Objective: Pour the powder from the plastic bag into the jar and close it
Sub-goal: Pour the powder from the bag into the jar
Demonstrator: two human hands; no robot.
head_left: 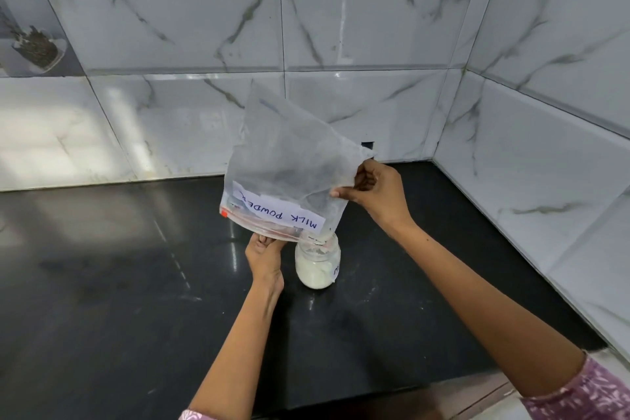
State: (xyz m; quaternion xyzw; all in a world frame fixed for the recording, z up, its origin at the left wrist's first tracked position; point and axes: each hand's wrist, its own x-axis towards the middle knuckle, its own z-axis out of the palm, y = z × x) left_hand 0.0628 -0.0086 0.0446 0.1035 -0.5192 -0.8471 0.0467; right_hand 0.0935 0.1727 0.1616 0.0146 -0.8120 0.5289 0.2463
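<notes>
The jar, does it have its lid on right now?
No, the jar stands open on the counter, with the upturned plastic bag feeding powder into its mouth.

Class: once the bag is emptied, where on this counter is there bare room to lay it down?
Free: the black counter left of the left hand, and the stretch right of the jar toward the tiled side wall. Crowded: around the jar, under the bag and right hand.
</notes>
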